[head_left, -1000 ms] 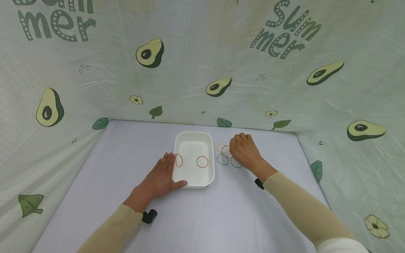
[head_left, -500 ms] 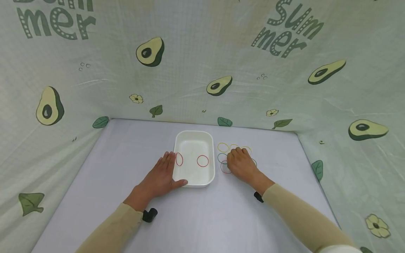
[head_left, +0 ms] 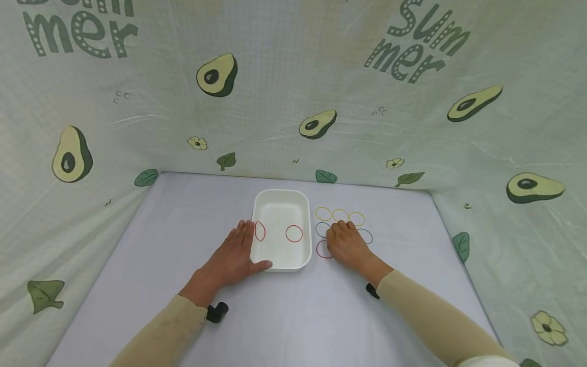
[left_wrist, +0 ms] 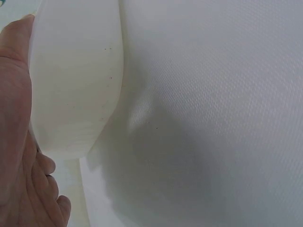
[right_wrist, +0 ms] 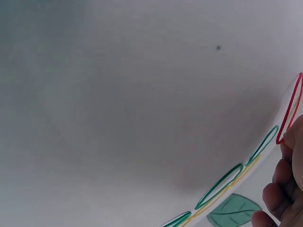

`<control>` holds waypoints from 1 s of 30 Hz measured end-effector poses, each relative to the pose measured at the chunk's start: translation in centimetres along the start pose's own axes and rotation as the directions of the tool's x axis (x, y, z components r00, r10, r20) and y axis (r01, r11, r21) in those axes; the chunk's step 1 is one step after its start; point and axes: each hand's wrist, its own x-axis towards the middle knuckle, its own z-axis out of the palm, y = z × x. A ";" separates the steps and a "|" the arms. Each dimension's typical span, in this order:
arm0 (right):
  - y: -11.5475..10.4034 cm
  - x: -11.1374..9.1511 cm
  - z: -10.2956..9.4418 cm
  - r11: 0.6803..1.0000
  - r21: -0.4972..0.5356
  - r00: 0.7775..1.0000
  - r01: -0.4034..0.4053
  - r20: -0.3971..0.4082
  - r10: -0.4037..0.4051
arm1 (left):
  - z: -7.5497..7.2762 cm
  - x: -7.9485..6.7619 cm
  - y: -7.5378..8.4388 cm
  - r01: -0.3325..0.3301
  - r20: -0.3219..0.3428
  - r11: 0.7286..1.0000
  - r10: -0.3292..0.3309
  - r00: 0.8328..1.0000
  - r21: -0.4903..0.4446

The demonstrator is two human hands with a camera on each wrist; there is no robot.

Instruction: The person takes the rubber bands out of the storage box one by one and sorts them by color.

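Note:
My left hand (head_left: 230,258) lies along the left side of a white plastic tray (head_left: 281,266), fingers straight against its wall and thumb over the near rim. The left wrist view shows the palm beside the tray's outer wall (left_wrist: 75,94). To the right of the tray, my right hand (head_left: 350,245) is curled low over the table, its fingertips at a red rubber band (head_left: 317,248). In the right wrist view the thumb and fingers pinch that band's edge (right_wrist: 287,108). Two more red rubber bands (head_left: 286,233) lie inside the tray.
Beyond my right hand, three yellow rubber bands (head_left: 323,220) form a row. Green rubber bands (head_left: 316,229) lie in a nearer row, partly covered by the hand. A white cloth covers the table (head_left: 275,316); a printed curtain (head_left: 275,76) stands behind it.
My right hand has moved nearer and slightly left, drawing the red rubber band from over the yellow and green ones to a spot in front of them. The left hand has stayed on the tray.

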 end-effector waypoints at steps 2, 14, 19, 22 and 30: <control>0.0 0.0 0.1 1.000 0.010 0.999 -0.009 0.038 0.009 | 0.0 0.0 0.0 0.001 -0.002 1.000 -0.001 1.000 -0.001; 0.0 0.1 0.9 0.999 0.026 0.996 -0.047 0.076 0.044 | 0.2 0.0 -0.1 0.008 0.011 1.000 -0.007 1.000 -0.021; 0.0 0.2 1.0 0.999 0.026 0.997 -0.045 0.064 0.043 | 0.2 -0.1 -0.2 0.014 0.021 1.000 -0.013 1.000 -0.026; 0.2 0.3 0.9 0.999 0.007 0.998 -0.042 0.037 0.041 | 0.2 -0.1 -0.2 0.015 0.021 1.000 -0.015 1.000 -0.025; 0.7 1.1 0.0 0.997 0.009 0.997 -0.075 0.025 0.074 | -0.1 -0.1 -0.1 0.022 0.031 1.000 -0.021 0.999 -0.021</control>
